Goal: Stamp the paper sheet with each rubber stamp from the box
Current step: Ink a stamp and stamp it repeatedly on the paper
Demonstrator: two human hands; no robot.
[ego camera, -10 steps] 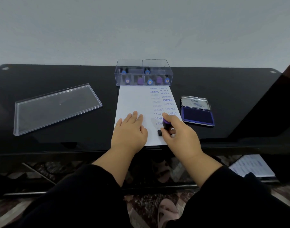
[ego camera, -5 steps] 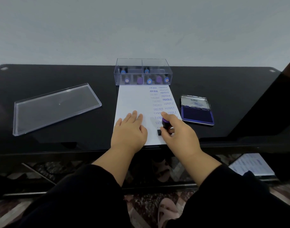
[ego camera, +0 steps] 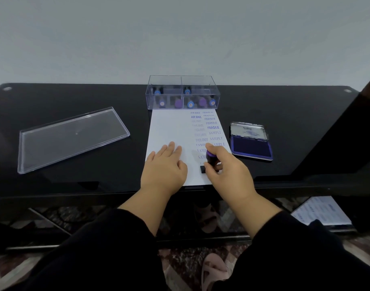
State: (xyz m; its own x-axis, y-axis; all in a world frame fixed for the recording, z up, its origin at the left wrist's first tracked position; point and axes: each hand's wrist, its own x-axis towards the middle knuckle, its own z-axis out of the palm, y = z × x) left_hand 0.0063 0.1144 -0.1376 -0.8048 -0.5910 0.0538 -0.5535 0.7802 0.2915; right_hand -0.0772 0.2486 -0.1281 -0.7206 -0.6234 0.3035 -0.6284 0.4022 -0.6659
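While the right hand (ego camera: 228, 175) closes its fingers around a purple-handled rubber stamp (ego camera: 210, 159), the stamp stands near the front edge of the paper sheet (ego camera: 169, 131), handle tilted slightly away from the person, its black base (ego camera: 203, 169) apparently on the paper. The base's long axis runs left to right, parallel to the sheet's front edge; most of it is hidden under the fingers. The left hand (ego camera: 164, 168) lies flat and open on the sheet just left of the stamp, gripping nothing. Rows of AIR MAIL, FRAGILE and SAMPLE imprints fill the sheet's right half beyond the stamp. The sheet lies at the table's (ego camera: 54, 97) front edge, centre. A clear box (ego camera: 183, 92) holding further stamps touches the sheet's far edge. An open ink pad (ego camera: 251, 147) sits just right of the sheet; a clear lid (ego camera: 70, 138) lies well to the left.
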